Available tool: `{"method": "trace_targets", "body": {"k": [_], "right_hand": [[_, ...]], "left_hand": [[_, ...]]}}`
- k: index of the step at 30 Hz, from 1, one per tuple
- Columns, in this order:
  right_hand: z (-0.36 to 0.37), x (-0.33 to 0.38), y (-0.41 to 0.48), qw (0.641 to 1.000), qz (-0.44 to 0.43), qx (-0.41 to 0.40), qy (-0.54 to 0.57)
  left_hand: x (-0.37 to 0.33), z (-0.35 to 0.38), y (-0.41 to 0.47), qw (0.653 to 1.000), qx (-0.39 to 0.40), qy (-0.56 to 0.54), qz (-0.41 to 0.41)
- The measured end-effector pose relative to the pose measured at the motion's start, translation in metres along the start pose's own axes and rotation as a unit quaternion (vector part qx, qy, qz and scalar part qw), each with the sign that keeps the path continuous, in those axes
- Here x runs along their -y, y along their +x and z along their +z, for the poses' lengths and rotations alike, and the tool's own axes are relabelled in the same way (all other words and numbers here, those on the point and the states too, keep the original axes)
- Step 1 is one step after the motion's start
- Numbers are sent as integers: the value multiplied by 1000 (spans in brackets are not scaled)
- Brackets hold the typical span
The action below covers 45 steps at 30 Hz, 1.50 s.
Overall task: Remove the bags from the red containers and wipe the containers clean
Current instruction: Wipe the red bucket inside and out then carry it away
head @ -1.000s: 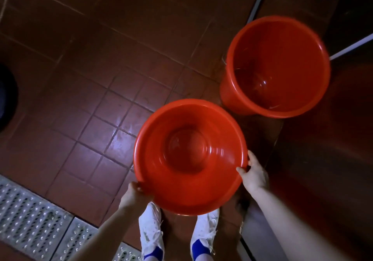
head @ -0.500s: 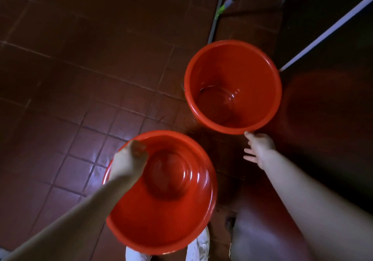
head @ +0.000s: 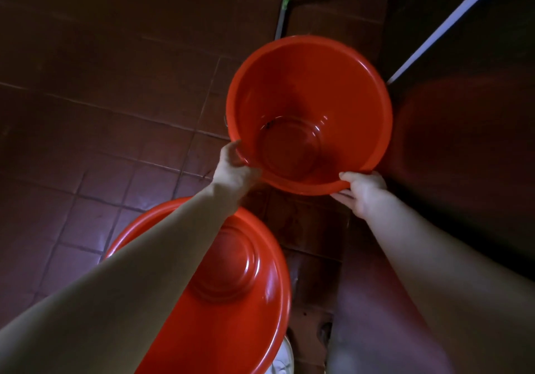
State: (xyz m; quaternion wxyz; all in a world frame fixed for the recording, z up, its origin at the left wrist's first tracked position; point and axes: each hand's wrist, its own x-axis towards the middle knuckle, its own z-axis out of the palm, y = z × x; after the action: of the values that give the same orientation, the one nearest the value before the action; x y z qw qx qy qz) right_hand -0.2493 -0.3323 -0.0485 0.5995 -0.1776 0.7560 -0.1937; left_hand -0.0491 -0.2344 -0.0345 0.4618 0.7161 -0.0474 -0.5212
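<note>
Two red plastic containers are in view, both without bags. The far red container (head: 308, 84) is upright near the dark wall, and a little liquid glistens at its bottom. My left hand (head: 234, 168) grips its near-left rim. My right hand (head: 363, 191) grips its near-right rim, thumb over the edge. The near red container (head: 249, 301) stands on the floor below, partly hidden by my left forearm.
The floor is dark red-brown tile (head: 101, 142). A mop handle (head: 286, 6) with a green band lies beyond the far container. A white bar (head: 451, 23) runs along the dark wall on the right. A white shoe (head: 282, 359) shows at the bottom.
Both hands let go of the near container, which now sits on the floor. They reached forward and took hold of the far container's near rim.
</note>
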Motion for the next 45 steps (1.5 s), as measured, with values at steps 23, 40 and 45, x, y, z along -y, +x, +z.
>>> {"method": "trace_targets", "body": {"k": [23,40,45], "right_hand": [[24,76,-239,986,-118,103,62],[-141,114,-624,928,-320,100,161],[-213,102,-677,914,-353,88,180]], "left_hand": [[-135,-143,-147,998,-36,-59,15],[-319,-219,-461,973,82,-29,213],[-321,-193,-539,955,116,-24,270]]}}
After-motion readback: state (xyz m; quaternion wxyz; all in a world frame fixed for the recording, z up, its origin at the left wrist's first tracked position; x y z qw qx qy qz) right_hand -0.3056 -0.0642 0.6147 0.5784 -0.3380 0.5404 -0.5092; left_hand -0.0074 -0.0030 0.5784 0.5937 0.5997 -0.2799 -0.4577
